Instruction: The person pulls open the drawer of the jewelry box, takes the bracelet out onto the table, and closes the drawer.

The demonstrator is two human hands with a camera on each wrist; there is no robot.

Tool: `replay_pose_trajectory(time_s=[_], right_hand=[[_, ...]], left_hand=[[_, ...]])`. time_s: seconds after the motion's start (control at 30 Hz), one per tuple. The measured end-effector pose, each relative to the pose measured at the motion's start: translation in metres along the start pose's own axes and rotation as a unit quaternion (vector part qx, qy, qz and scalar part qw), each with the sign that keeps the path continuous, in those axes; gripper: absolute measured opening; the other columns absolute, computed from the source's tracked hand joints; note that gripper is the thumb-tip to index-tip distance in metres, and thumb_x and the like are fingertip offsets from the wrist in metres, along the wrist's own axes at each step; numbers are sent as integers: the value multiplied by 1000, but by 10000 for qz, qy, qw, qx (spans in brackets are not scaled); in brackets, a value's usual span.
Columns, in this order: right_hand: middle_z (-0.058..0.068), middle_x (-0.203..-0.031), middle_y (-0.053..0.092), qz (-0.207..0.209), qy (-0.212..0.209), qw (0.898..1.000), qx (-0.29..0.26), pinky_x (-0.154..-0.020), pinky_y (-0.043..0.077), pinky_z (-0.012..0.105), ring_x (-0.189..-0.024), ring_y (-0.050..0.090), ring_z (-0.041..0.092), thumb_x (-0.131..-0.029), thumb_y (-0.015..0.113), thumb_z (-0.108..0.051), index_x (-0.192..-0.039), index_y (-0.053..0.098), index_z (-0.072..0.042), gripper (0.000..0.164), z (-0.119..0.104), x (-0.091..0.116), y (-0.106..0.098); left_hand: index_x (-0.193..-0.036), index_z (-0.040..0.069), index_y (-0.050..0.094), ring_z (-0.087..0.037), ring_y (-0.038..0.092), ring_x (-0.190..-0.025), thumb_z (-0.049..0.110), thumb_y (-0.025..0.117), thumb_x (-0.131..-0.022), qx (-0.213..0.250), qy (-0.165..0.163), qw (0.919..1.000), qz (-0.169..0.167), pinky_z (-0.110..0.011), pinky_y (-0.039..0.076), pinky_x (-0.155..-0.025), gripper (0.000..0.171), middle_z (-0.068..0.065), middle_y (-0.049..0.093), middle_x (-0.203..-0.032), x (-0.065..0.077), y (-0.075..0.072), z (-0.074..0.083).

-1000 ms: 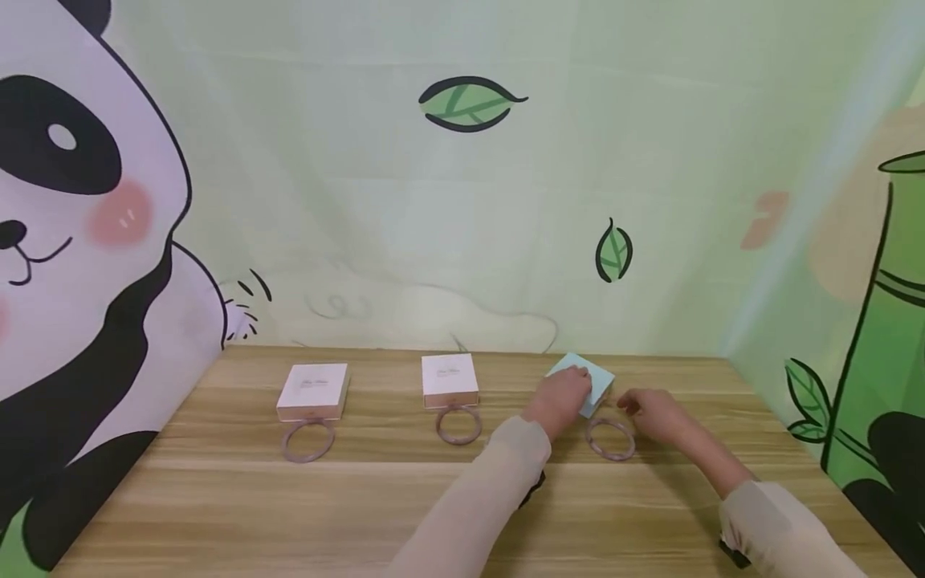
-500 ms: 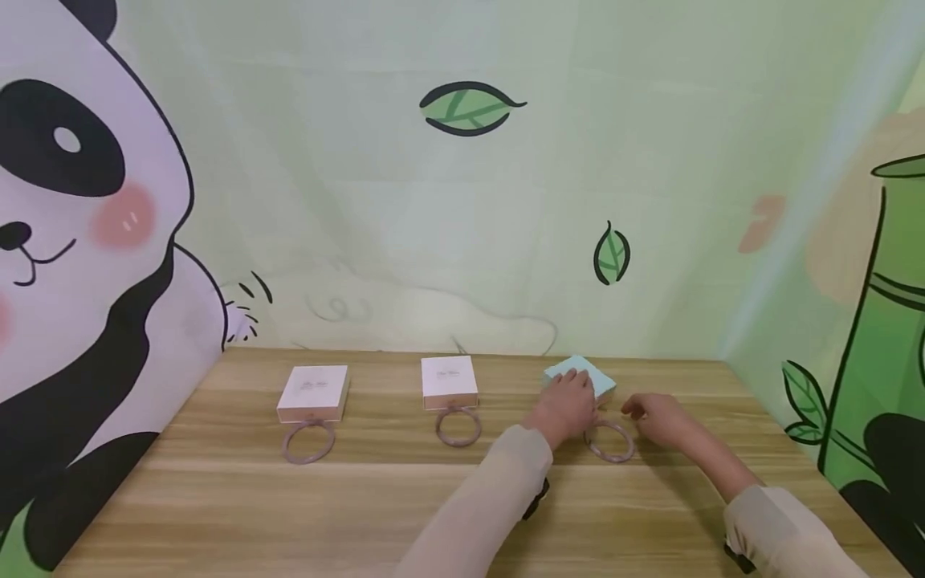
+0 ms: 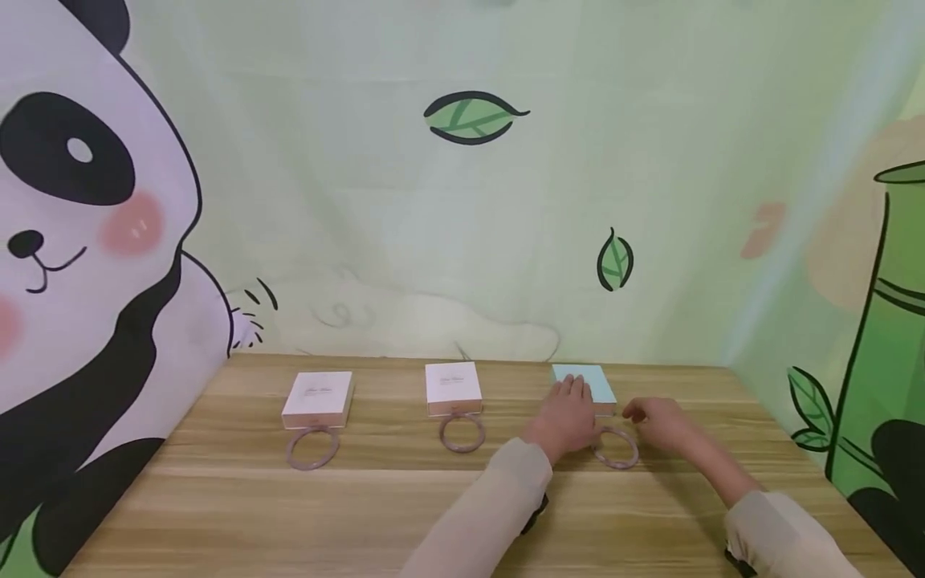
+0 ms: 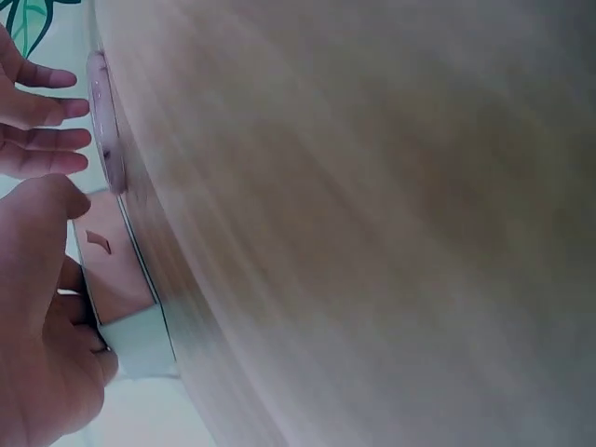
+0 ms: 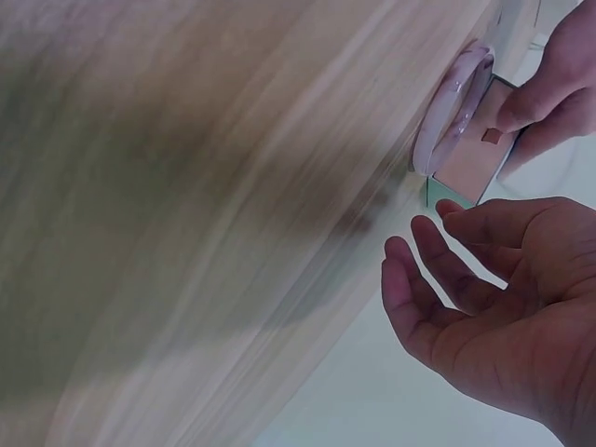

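Observation:
My left hand [image 3: 565,419] holds a small light-blue box [image 3: 598,384] at the back right of the table. Its fingers [image 3: 573,390] lie over the lid, and in the right wrist view its thumb is at the pinkish front [image 5: 473,158] with a small tab. A pale mauve bangle [image 3: 616,448] lies just in front of this box, partly behind my left hand in the head view. To the right of box and bangle, my right hand [image 3: 661,424] is held with loosely curled fingers [image 5: 447,261] and nothing in them.
Two white-lidded boxes stand further left, one in the middle [image 3: 453,384] and one at the left [image 3: 318,395]. Before each lies a similar bangle, the middle one [image 3: 462,433] and the left one [image 3: 312,448]. A printed panda backdrop [image 3: 361,201] rises behind the wooden table [image 3: 289,522].
The light-blue box has turned under my left hand from a slanted position to nearly square with the table edge. My right hand has stayed about where it was.

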State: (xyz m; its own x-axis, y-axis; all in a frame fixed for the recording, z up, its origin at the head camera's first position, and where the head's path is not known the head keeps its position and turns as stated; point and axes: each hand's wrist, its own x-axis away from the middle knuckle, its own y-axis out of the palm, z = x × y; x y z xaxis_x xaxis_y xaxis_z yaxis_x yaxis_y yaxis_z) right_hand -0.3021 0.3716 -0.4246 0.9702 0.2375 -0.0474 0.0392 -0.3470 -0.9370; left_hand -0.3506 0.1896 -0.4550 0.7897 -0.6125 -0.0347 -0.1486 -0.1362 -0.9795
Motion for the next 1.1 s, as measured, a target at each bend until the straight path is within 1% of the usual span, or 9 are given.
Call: replay_pose_trajectory(time_s=[0.13,0.23,0.37,0.43,0.53,0.7,0.83,0.97,1.1], right_hand=[[24,-98,70,84,-8,9999,92,-87,55,56,-98,66,44,-85,57,8,-105,68,10,24,1,1,-5],[23,-98,70,62,-27,9999,120,-87,55,56,-98,66,43,-84,57,7,-105,69,10,24,1,2,-5],[22,-96,70,93,-75,9998,160,-85,55,55,-96,66,42,-83,58,7,-103,69,9,22,0,4,-2],[21,-95,69,127,-95,9997,172,-85,55,54,-95,66,42,-83,57,7,-102,69,10,22,0,4,-1],[22,-96,69,101,-23,9999,132,-85,55,54,-96,66,42,-83,57,8,-103,69,10,23,1,5,-1],[23,-96,69,117,36,9998,127,-86,55,55,-96,66,43,-85,57,9,-102,68,11,21,3,5,-2],[21,-94,70,149,-61,9996,227,-84,55,54,-93,67,40,-85,59,7,-101,69,10,19,3,3,-2],[19,-93,70,119,-90,9996,256,-84,56,53,-92,67,39,-85,60,6,-101,70,9,19,1,3,-2],[19,-93,69,134,-115,9995,246,-84,56,53,-92,67,39,-85,60,6,-101,70,9,20,0,4,-4]], left_hand=[[-161,11,27,-17,22,-154,60,36,-105,8,-254,9997,-60,-29,22,-123,75,-2,25,-167,0,-3,4],[-163,12,22,-17,17,-155,64,35,-103,-24,-395,9989,-242,-30,20,-124,81,-2,20,-169,2,-3,3],[-164,13,16,-17,12,-157,63,33,-104,-44,-487,9978,-449,-31,17,-125,80,-2,13,-171,3,0,-2],[-164,13,16,-17,12,-157,58,33,-106,-59,-537,9976,-437,-30,16,-125,76,-2,13,-171,2,1,-5],[-163,13,21,-16,17,-155,49,34,-108,-133,-538,9982,-241,-29,18,-124,67,-1,19,-169,2,2,-11],[-159,9,30,-19,25,-153,32,34,-110,39,-271,9996,99,-30,23,-124,54,-5,28,-166,1,0,-17],[-154,13,40,-20,30,-151,26,40,-110,158,-228,9992,272,-31,28,-122,45,-5,34,-163,0,-1,-17],[-151,16,42,-20,30,-151,20,42,-110,339,-338,9985,252,-31,27,-122,41,-5,34,-163,-1,0,-14],[-152,18,41,-21,29,-152,15,44,-109,495,-465,9975,176,-32,26,-123,43,-4,33,-163,-3,1,-10]])
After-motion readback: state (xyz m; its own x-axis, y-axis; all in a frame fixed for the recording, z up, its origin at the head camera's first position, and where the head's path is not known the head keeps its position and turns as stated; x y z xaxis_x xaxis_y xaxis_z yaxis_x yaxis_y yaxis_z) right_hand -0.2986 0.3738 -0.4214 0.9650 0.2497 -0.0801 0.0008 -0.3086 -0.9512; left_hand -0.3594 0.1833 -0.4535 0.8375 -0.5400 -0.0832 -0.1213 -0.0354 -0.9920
